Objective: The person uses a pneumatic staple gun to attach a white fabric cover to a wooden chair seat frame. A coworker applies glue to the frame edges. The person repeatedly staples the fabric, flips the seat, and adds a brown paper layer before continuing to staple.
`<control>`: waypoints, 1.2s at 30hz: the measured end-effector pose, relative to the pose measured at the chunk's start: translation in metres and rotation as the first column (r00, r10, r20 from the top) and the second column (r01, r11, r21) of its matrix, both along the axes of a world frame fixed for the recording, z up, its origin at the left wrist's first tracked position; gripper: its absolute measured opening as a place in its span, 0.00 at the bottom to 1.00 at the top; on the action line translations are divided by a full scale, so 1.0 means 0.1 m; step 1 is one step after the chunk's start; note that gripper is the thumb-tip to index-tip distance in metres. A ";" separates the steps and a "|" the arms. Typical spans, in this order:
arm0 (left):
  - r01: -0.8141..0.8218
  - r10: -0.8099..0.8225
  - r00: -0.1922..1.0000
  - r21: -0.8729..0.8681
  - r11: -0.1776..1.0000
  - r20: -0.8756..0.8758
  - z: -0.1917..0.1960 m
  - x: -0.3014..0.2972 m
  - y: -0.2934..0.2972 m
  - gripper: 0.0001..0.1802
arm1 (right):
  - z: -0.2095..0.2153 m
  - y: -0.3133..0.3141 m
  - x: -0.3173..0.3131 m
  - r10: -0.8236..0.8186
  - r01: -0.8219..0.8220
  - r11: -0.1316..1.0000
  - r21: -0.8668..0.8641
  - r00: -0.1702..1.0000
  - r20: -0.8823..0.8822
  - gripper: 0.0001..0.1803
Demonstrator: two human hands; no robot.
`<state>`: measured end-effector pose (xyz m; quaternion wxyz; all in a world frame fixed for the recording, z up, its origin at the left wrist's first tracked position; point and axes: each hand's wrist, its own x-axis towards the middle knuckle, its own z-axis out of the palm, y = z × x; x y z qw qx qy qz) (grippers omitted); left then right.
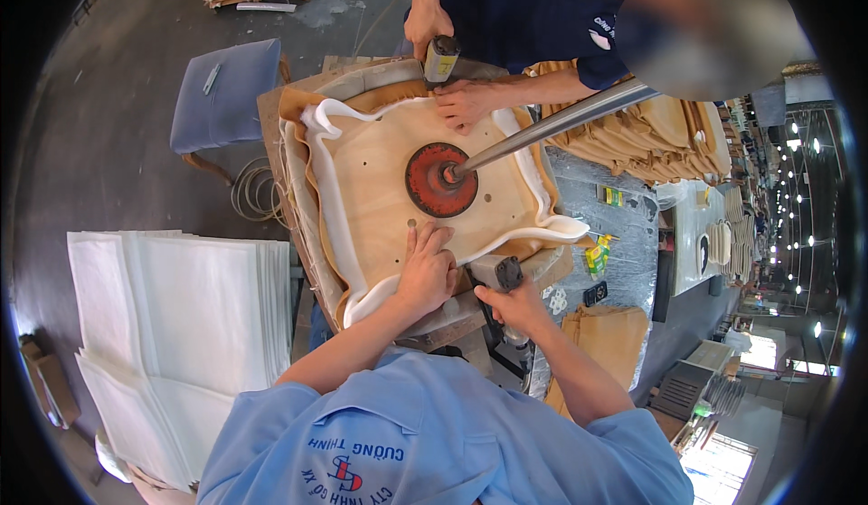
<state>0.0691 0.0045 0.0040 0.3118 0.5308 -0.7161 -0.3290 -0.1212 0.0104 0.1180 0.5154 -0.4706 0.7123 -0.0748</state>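
Note:
A pale plywood seat panel (380,163) lies on a work stand, its edges wrapped by white padding (339,234) and tan cover material (312,179). My left hand (429,268) rests on the panel's near edge, fingers stretched onto the wood. In my right hand (515,306) is a staple gun (496,273), its head at the near edge just right of my left hand. A round red press plate (441,179) on a slanting metal rod bears on the panel's middle. Across from me, another person's hand (466,104) touches the far edge; their other hand holds a second staple gun (441,59).
A blue padded stool (226,94) stands at the left. White padding sheets (181,324) are stacked at the near left. Tan covers (633,139) lie piled at the right, beside a plastic-covered table (624,225) with small yellow-green boxes (598,256). A coiled hose (256,193) lies near the stool.

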 end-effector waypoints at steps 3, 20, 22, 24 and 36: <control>-0.034 0.033 0.999 -0.008 0.999 -0.025 -0.04 -0.03 0.01 0.04 | 0.01 0.04 0.02 0.003 -0.004 1.000 0.024 1.000 0.018 0.17; -0.038 0.037 0.998 -0.006 0.999 -0.045 -0.01 -0.02 0.00 0.03 | 0.00 0.12 0.12 -0.037 0.037 0.999 0.005 0.999 0.015 0.15; -0.043 0.043 0.998 -0.002 0.999 -0.047 -0.02 -0.03 0.00 0.03 | -0.02 0.15 0.13 -0.033 0.032 0.999 0.016 0.998 0.056 0.15; -0.038 0.039 0.998 0.023 0.999 -0.045 0.00 -0.03 0.00 0.02 | -0.01 0.15 0.15 -0.023 0.023 1.000 0.004 0.999 0.041 0.15; -0.107 0.085 0.987 0.162 0.981 0.137 0.25 0.09 0.16 0.45 | -0.16 0.14 0.07 -0.076 0.076 0.997 -0.001 0.996 0.037 0.15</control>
